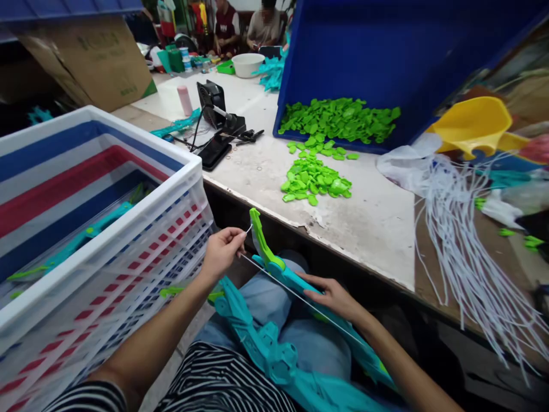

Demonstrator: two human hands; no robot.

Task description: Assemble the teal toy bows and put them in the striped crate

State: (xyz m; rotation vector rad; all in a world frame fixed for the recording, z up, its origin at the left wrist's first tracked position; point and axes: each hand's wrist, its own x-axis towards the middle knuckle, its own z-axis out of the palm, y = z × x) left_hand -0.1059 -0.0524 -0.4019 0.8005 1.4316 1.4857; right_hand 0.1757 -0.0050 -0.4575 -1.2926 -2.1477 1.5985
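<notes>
My left hand (222,253) pinches the end of a white cord (295,294) beside the bright green tip of a teal toy bow (295,280). From there the cord runs taut along the bow toward the lower right. My right hand (332,294) is wrapped round the bow's teal body, its thumb near the cord; part of its grip is hidden. Across my lap lies another teal piece of similar shape (268,349), with green at its upper end. The far end of the held bow passes behind my right forearm.
A white striped crate (189,166) with teal pieces inside stands at left. On the table (364,217) lie a pile of green parts (317,177), a blue bin (338,63), a black soldering-iron stand (214,149) and many white cords (463,240). People sit at the back.
</notes>
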